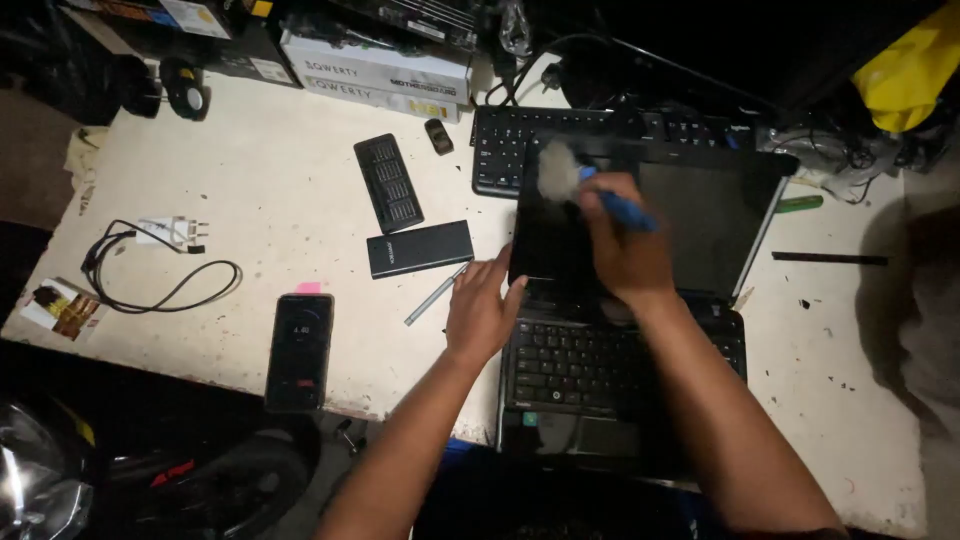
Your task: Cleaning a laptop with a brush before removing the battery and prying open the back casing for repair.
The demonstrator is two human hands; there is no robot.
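Observation:
A black laptop (620,375) lies open and flat at the table's near edge, its dark screen (715,215) tilted away. My right hand (625,245) grips a blue-handled brush (632,212); its soft pale bristles (558,172) rest at the screen's upper left corner. My left hand (482,308) lies with fingers spread on the laptop's left edge, by the hinge.
On the white table (270,190) lie a black phone (299,350), a black power bank (420,248), a silver pen (436,294), a black bit case (388,182), a white charger with black cable (165,250), a separate black keyboard (520,140), boxes (375,72) at the back.

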